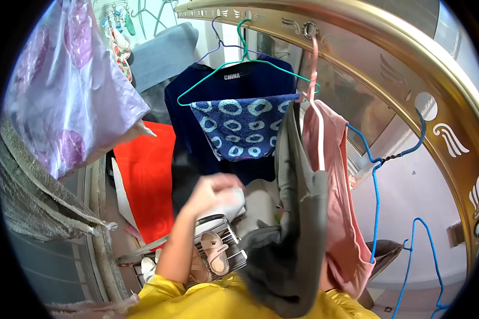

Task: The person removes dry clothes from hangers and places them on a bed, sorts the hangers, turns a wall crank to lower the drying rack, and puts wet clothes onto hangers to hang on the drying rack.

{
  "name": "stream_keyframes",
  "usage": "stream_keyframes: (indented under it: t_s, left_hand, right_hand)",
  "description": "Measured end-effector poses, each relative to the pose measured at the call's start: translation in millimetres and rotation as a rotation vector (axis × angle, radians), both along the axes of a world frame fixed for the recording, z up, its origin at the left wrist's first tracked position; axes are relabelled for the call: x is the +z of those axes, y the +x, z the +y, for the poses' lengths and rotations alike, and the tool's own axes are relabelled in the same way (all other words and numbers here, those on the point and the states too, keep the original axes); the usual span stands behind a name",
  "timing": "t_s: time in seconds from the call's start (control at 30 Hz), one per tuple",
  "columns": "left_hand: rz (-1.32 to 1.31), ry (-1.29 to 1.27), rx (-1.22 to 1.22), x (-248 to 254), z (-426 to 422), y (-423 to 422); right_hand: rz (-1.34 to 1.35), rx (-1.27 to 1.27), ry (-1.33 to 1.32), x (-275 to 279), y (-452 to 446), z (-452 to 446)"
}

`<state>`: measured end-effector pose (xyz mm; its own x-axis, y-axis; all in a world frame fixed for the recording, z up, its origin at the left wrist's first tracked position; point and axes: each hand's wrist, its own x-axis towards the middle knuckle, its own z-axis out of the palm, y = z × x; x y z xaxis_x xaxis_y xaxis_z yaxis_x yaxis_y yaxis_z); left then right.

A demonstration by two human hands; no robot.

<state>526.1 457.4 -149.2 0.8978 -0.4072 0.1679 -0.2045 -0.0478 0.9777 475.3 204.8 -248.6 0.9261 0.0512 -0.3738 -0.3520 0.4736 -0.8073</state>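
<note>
My left hand (210, 195) is blurred by motion, its fingers curled in front of the hanging clothes. A whitish thing (231, 203) lies right against the fingers; its kind is unclear. My right hand is out of sight behind a grey-green garment (298, 175) and a pink sleeveless top (338, 196). A pink hanger (318, 117) hooks into the gold rail at these two garments. Just left of them, a blue cloth with pale rings (245, 126) drapes over a green hanger (223, 66). Behind it hangs a dark navy shirt (181, 101).
The gold rail (380, 40) curves overhead to the right. Blue wire hangers (377, 202) hang at right. A lilac bag-like item (98, 101) and a grey towel (42, 191) hang at left. Red cloth (149, 181) hangs beyond. Below, a metal rack holds sandals (214, 252).
</note>
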Motion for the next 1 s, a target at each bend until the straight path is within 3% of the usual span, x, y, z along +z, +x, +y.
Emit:
stream_keyframes:
  t_s: [0.1, 0.17, 0.27, 0.3, 0.37, 0.4, 0.47, 0.5, 0.53, 0.6, 0.63, 0.7, 0.77, 0.8, 0.83, 0.97, 1.0]
  left_hand:
    - [-0.080, 0.108, 0.751, -64.0, 53.1, 126.9]
    - [-0.126, 0.210, 0.895, -76.5, 50.3, 178.0]
    - [0.018, -0.273, 0.503, -61.2, 27.6, 208.2]
    - [-0.074, -0.069, 0.536, -60.5, 24.6, 212.5]
    - [0.112, -0.130, 0.293, -63.7, 14.5, 203.9]
    - [0.024, -0.229, 0.375, -59.0, -0.5, 179.5]
    - [-0.054, -0.196, 0.360, -67.9, -7.2, 139.4]
    - [0.026, -0.316, 0.358, -61.8, -13.5, 109.7]
    - [0.041, -0.301, 0.321, -69.6, -8.7, 93.7]
    - [0.146, -0.281, 0.220, -45.2, -10.4, 40.7]
    - [-0.041, -0.211, 0.139, -36.3, -11.6, 20.7]
    - [-0.075, -0.189, 0.019, -36.5, -16.4, 12.4]
    - [0.616, -0.389, -0.096, -69.1, -34.4, 25.6]
    - [0.403, -0.190, -0.078, -102.3, -62.5, 40.3]
    - [0.393, -0.191, -0.073, -136.2, -75.6, 43.8]
    - [-0.589, 0.154, 0.404, -78.4, -99.3, 19.9]
    - [-0.631, 0.253, 0.422, -90.7, -91.7, 28.7]
  right_hand:
    - [0.035, -0.025, -0.047, -0.7, -1.3, -3.6]
    - [0.065, -0.049, -0.068, -5.2, -3.1, -3.9]
    - [0.090, -0.081, -0.139, -10.5, -1.3, -4.1]
    - [0.085, -0.089, -0.196, -14.0, 1.4, -4.7]
    - [0.001, -0.097, -0.448, -30.3, 12.0, -7.0]
    - [-0.041, -0.143, -0.268, -35.1, 18.7, -6.7]
    - [-0.081, -0.115, -0.263, -61.2, 40.6, -12.2]
    - [-0.115, -0.089, -0.263, -70.0, 46.5, -12.8]
    - [-0.224, -0.109, -0.514, -49.4, 50.4, -4.2]
    - [-0.307, -0.285, -0.168, -38.0, 69.5, 13.8]
    - [-0.360, -0.352, 0.027, -28.4, 78.5, 22.0]
    - [-0.310, -0.211, 0.104, -12.1, 84.8, 31.8]
    - [-0.260, -0.039, 0.167, -6.7, 89.3, 48.6]
    - [-0.258, 0.005, 0.185, -6.0, 90.2, 60.8]
    - [-0.269, 0.035, 0.200, -3.9, 90.7, 65.3]
    - [-0.311, 0.072, 0.187, 3.9, 84.5, 62.8]
    - [-0.320, 0.084, 0.175, 7.7, 81.7, 58.1]
